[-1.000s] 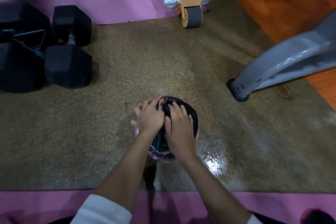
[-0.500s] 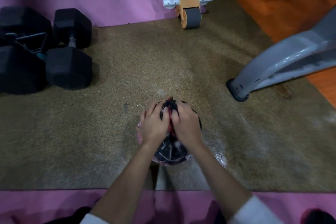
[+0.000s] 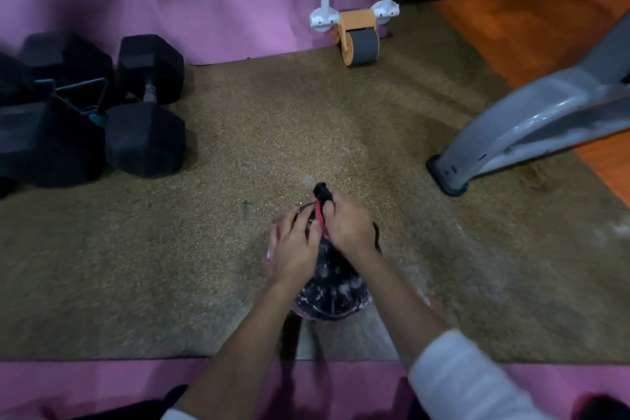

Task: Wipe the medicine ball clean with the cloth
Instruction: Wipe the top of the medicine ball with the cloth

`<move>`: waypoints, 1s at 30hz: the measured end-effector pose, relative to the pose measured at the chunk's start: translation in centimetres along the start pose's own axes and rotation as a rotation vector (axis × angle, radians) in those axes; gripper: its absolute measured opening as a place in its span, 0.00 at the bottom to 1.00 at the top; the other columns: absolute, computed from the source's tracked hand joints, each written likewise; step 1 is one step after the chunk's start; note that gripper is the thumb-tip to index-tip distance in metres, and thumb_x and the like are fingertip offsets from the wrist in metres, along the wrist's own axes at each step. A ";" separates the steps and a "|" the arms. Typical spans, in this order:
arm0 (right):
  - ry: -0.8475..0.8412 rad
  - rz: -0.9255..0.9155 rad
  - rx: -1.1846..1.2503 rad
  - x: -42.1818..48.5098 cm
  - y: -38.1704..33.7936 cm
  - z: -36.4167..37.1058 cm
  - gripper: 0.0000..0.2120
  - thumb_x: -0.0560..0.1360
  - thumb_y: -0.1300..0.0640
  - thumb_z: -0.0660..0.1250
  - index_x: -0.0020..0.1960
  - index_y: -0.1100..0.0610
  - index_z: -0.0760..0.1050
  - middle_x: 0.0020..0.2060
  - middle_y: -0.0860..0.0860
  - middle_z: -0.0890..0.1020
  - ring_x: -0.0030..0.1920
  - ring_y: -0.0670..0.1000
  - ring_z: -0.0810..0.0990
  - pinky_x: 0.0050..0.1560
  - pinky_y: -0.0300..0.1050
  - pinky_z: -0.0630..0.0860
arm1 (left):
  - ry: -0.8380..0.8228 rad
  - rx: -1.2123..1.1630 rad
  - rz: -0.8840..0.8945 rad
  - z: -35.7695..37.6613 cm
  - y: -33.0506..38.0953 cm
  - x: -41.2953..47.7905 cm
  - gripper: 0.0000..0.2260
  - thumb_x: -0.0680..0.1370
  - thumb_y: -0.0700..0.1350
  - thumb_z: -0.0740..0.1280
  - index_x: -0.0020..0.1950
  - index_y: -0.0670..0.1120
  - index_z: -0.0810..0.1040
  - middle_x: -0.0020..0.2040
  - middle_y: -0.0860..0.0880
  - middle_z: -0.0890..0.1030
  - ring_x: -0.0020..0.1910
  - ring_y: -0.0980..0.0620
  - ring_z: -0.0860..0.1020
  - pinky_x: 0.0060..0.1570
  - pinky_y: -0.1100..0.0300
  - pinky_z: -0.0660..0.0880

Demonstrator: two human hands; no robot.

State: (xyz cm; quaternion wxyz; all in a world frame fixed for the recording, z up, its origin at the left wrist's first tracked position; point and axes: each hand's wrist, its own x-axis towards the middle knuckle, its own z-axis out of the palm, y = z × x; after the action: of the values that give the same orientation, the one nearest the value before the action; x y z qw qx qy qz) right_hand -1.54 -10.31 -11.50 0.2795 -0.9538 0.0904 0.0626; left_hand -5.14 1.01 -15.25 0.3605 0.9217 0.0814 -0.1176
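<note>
A dark medicine ball [image 3: 329,290] with whitish smears and a pink lower rim rests on the brown mat near its front edge. My left hand [image 3: 295,249] lies flat against the ball's left side with fingers spread. My right hand [image 3: 349,227] is on the ball's top far side, fingers closed around a dark cloth [image 3: 323,193] with a red strip; the cloth's end sticks out beyond the fingers. Most of the cloth is hidden under that hand.
Black hex dumbbells [image 3: 145,106] and a metal handle [image 3: 81,95] sit at the left. An orange ab roller [image 3: 358,41] stands at the back by the pink wall. A grey machine leg [image 3: 511,133] reaches in from the right. White residue marks the mat [image 3: 238,147] to the right.
My right hand has pushed the cloth away from me over the ball's top, uncovering the smeared near side. The left hand stays on the ball's left side.
</note>
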 end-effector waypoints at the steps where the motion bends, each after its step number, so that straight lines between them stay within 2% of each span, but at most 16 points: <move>1: 0.069 -0.050 -0.007 -2.4 -0.1 0.5 0.19 0.79 0.52 0.51 0.58 0.58 0.77 0.55 0.55 0.81 0.59 0.58 0.78 0.59 0.51 0.70 | -0.003 -0.004 -0.006 -0.1 0.0 0.3 0.28 0.77 0.66 0.41 0.75 0.64 0.61 0.79 0.57 0.60 0.80 0.52 0.54 0.76 0.44 0.52; 3: 0.154 -0.156 0.064 -7.9 -0.1 1.5 0.24 0.80 0.49 0.47 0.69 0.55 0.73 0.68 0.50 0.75 0.72 0.53 0.69 0.72 0.52 0.63 | -0.002 -0.024 -0.021 -0.3 0.0 1.2 0.22 0.82 0.58 0.47 0.75 0.64 0.64 0.79 0.56 0.62 0.78 0.52 0.58 0.75 0.44 0.54; 5: 0.150 -0.203 0.064 -8.3 0.4 1.5 0.28 0.79 0.47 0.45 0.72 0.54 0.70 0.71 0.49 0.72 0.74 0.51 0.65 0.75 0.53 0.58 | 0.007 -0.045 -0.006 -0.6 0.3 1.7 0.21 0.83 0.54 0.48 0.75 0.64 0.65 0.78 0.57 0.64 0.78 0.51 0.59 0.75 0.43 0.56; 6: 0.111 -0.195 0.061 -6.5 0.5 1.1 0.28 0.78 0.47 0.45 0.70 0.55 0.72 0.69 0.50 0.75 0.72 0.53 0.68 0.73 0.53 0.62 | 0.004 -0.047 0.010 -0.7 0.3 1.6 0.21 0.83 0.54 0.48 0.75 0.63 0.65 0.78 0.56 0.64 0.78 0.51 0.58 0.75 0.44 0.55; 8: 0.000 -0.088 0.022 -1.9 -0.1 -0.2 0.24 0.78 0.49 0.48 0.60 0.59 0.77 0.57 0.56 0.81 0.60 0.59 0.77 0.60 0.53 0.69 | 0.017 -0.056 0.041 -0.4 0.1 1.1 0.20 0.84 0.54 0.51 0.76 0.58 0.67 0.78 0.54 0.65 0.78 0.51 0.59 0.76 0.49 0.53; 10: -0.074 -0.002 0.006 1.1 -0.8 -0.9 0.19 0.79 0.52 0.52 0.55 0.62 0.76 0.51 0.61 0.81 0.54 0.62 0.79 0.52 0.52 0.70 | 0.063 -0.080 0.037 0.0 -0.3 0.8 0.19 0.84 0.57 0.53 0.74 0.58 0.69 0.76 0.54 0.68 0.77 0.50 0.61 0.74 0.50 0.55; 12: 0.047 -0.051 -0.006 -0.7 -1.2 0.0 0.24 0.78 0.49 0.48 0.57 0.61 0.77 0.52 0.59 0.82 0.55 0.61 0.79 0.54 0.53 0.71 | 0.083 -0.101 0.004 -0.1 -0.1 1.4 0.18 0.83 0.55 0.54 0.71 0.56 0.71 0.73 0.54 0.71 0.74 0.47 0.65 0.73 0.50 0.57; 15: 0.134 -0.172 0.030 -7.5 -0.5 1.4 0.28 0.79 0.47 0.44 0.70 0.54 0.71 0.70 0.50 0.73 0.73 0.53 0.66 0.74 0.53 0.61 | 0.043 -0.150 -0.051 -0.9 0.4 2.5 0.17 0.84 0.48 0.55 0.70 0.60 0.72 0.74 0.55 0.71 0.73 0.49 0.67 0.73 0.49 0.59; 16: 0.123 -0.202 0.014 -7.7 -0.1 1.3 0.27 0.79 0.47 0.44 0.72 0.53 0.69 0.72 0.48 0.71 0.75 0.51 0.64 0.75 0.53 0.58 | 0.033 -0.156 -0.045 -1.0 0.5 2.7 0.17 0.84 0.48 0.55 0.70 0.61 0.72 0.74 0.56 0.70 0.74 0.49 0.66 0.73 0.48 0.59; 17: 0.106 -0.220 0.019 -6.6 0.1 1.0 0.26 0.79 0.47 0.45 0.70 0.53 0.71 0.70 0.48 0.73 0.73 0.52 0.67 0.73 0.54 0.61 | 0.028 -0.145 -0.032 -1.0 0.5 2.7 0.17 0.84 0.48 0.55 0.71 0.60 0.72 0.75 0.55 0.70 0.75 0.49 0.65 0.74 0.48 0.59; 19: 0.024 -0.140 0.014 -2.2 0.3 0.3 0.20 0.79 0.50 0.50 0.60 0.56 0.76 0.57 0.53 0.80 0.60 0.56 0.77 0.60 0.54 0.72 | 0.031 -0.102 -0.009 -0.8 0.3 2.5 0.17 0.84 0.52 0.54 0.72 0.58 0.71 0.75 0.55 0.69 0.76 0.49 0.64 0.74 0.49 0.58; 22: -0.032 0.017 0.052 1.8 0.3 -0.3 0.16 0.80 0.52 0.54 0.53 0.60 0.76 0.49 0.59 0.81 0.51 0.62 0.79 0.50 0.53 0.71 | 0.041 -0.085 -0.003 -0.6 1.0 2.3 0.17 0.84 0.55 0.54 0.72 0.58 0.71 0.74 0.53 0.70 0.75 0.48 0.65 0.74 0.48 0.58; 24: 0.106 -0.040 0.031 -1.4 0.2 0.5 0.19 0.79 0.50 0.51 0.55 0.59 0.77 0.51 0.56 0.81 0.54 0.59 0.78 0.53 0.53 0.71 | -0.006 -0.071 -0.062 -0.5 1.7 3.1 0.17 0.84 0.52 0.53 0.72 0.56 0.72 0.73 0.51 0.72 0.73 0.46 0.67 0.73 0.47 0.60; 27: 0.181 -0.178 0.109 -7.9 0.8 1.5 0.24 0.80 0.49 0.48 0.70 0.55 0.71 0.69 0.51 0.73 0.73 0.53 0.66 0.73 0.52 0.61 | -0.048 -0.059 -0.173 -0.9 2.4 4.1 0.18 0.83 0.54 0.51 0.70 0.63 0.72 0.73 0.54 0.72 0.70 0.43 0.70 0.69 0.42 0.66; 29: 0.172 -0.218 0.143 -6.6 1.8 1.0 0.22 0.80 0.50 0.49 0.68 0.56 0.73 0.66 0.52 0.76 0.69 0.53 0.71 0.70 0.51 0.65 | -0.044 -0.015 -0.082 -1.1 2.8 3.6 0.19 0.84 0.54 0.51 0.72 0.59 0.72 0.74 0.54 0.71 0.72 0.46 0.69 0.72 0.46 0.63; 30: 0.142 -0.187 0.148 -4.7 2.3 0.6 0.20 0.80 0.51 0.51 0.63 0.56 0.75 0.59 0.53 0.80 0.62 0.55 0.76 0.62 0.50 0.70 | -0.032 -0.006 -0.003 -1.3 2.7 3.0 0.19 0.84 0.54 0.52 0.73 0.57 0.72 0.75 0.54 0.70 0.74 0.48 0.67 0.74 0.48 0.61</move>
State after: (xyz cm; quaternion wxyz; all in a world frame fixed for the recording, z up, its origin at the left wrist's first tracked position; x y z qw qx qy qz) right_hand -6.68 -11.25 -12.39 0.3468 -0.9368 0.0249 -0.0381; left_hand -1.38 0.13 -13.46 0.3645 0.9184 0.0773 -0.1327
